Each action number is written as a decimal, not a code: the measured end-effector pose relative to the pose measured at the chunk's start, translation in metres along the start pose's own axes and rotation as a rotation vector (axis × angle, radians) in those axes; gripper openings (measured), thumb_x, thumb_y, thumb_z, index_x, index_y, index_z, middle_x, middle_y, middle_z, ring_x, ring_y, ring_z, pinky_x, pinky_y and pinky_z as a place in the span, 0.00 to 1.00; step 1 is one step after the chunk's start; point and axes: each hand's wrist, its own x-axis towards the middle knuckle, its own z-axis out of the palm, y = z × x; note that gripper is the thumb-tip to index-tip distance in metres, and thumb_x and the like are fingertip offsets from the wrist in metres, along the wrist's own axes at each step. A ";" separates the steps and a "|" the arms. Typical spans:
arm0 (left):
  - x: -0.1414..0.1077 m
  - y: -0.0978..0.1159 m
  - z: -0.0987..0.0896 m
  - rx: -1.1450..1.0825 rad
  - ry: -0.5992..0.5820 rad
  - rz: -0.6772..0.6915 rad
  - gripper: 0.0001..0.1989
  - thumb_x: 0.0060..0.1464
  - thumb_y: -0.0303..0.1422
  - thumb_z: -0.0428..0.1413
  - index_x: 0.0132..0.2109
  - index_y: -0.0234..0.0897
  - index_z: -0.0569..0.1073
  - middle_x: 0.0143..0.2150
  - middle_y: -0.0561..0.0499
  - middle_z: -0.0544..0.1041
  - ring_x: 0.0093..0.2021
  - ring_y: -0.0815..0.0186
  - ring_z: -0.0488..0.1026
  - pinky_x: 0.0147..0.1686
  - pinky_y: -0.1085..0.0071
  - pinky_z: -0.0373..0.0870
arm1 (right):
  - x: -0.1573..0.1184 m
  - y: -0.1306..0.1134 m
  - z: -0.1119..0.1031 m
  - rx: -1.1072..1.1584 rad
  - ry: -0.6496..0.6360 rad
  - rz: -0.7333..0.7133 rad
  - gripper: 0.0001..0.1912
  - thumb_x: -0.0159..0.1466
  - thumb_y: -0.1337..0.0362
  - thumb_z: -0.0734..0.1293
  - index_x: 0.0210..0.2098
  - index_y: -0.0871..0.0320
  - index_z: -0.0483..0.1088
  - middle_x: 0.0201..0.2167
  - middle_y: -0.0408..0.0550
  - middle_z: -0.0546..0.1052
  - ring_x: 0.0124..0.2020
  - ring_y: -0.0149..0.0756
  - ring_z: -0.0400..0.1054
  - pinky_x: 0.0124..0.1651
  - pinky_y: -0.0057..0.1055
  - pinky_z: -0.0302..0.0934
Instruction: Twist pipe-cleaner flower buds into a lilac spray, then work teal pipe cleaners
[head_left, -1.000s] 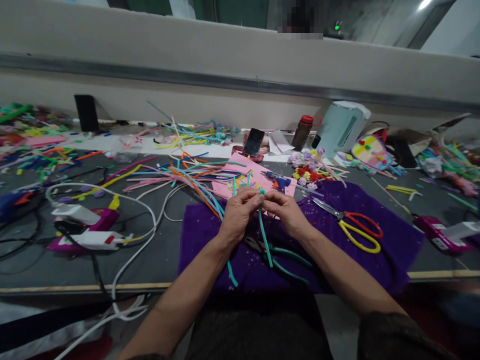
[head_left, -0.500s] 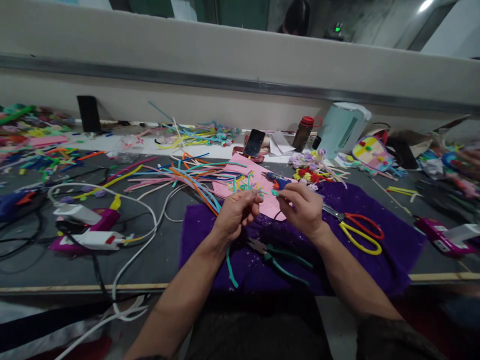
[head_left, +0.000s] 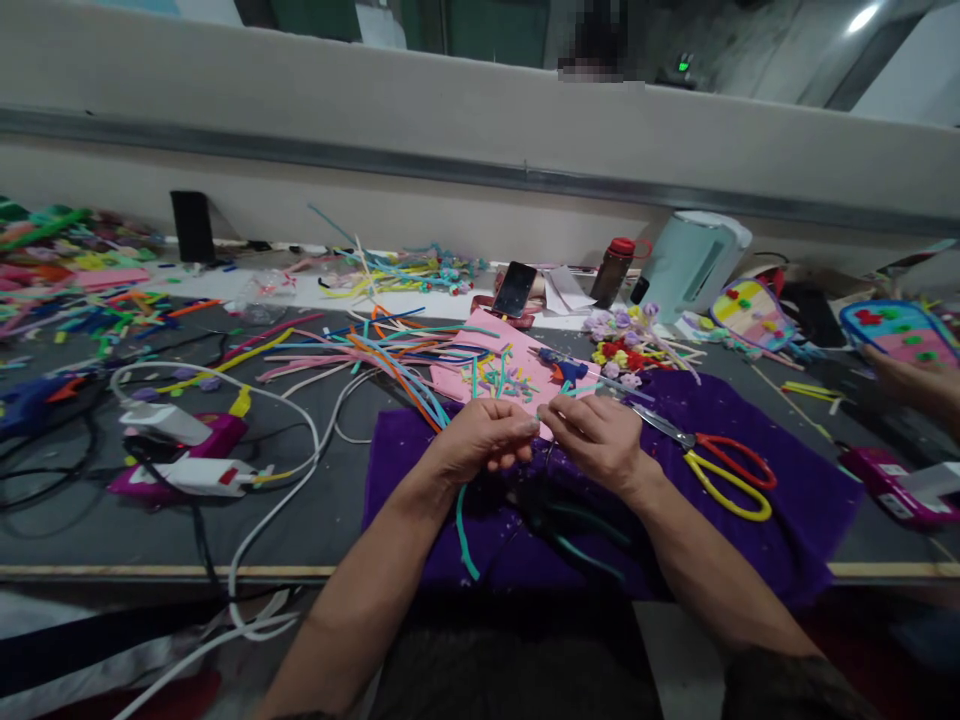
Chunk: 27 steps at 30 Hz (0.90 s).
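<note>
Over the purple cloth, my left hand and my right hand meet fingertip to fingertip. My right fingers pinch a small green piece of pipe cleaner, now mostly covered by the fingers. The left thumb and forefinger are pressed together too; what lies between them is hidden. Beneath the hands lie green-handled pliers, and a teal pipe cleaner is left of them. Just beyond is a pink sheet strewn with small cut pieces. Scissors with red and yellow handles rest right of my right hand.
Loose pipe cleaners spread behind my left hand. A blue glue gun lies on the pink sheet. White cables and a power strip sit left. A kettle stands behind. Another person's hand holds a colourful panel at right.
My hands have come together, closing the gap between their fingertips. The green piece is now mostly covered. Another person's hand with a colourful panel has appeared at the right.
</note>
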 end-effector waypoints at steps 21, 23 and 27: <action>0.008 -0.010 0.013 0.067 0.162 0.224 0.14 0.42 0.41 0.57 0.28 0.32 0.68 0.20 0.54 0.70 0.15 0.77 0.61 0.13 0.81 0.53 | 0.024 -0.016 0.016 1.181 0.119 0.810 0.09 0.52 0.60 0.67 0.26 0.58 0.65 0.15 0.36 0.64 0.15 0.23 0.55 0.17 0.22 0.47; 0.009 -0.012 0.012 0.061 0.160 0.226 0.14 0.42 0.41 0.57 0.28 0.32 0.69 0.21 0.53 0.71 0.15 0.77 0.62 0.13 0.81 0.54 | 0.023 -0.015 0.016 1.173 0.118 0.821 0.09 0.52 0.60 0.67 0.25 0.59 0.65 0.14 0.37 0.64 0.14 0.23 0.54 0.17 0.22 0.45; 0.011 -0.012 0.009 -0.020 0.082 0.171 0.15 0.45 0.42 0.55 0.27 0.32 0.69 0.23 0.51 0.73 0.16 0.77 0.63 0.13 0.81 0.55 | 0.022 -0.012 0.015 1.196 0.097 0.837 0.08 0.54 0.60 0.65 0.26 0.60 0.67 0.14 0.38 0.66 0.13 0.23 0.51 0.16 0.22 0.42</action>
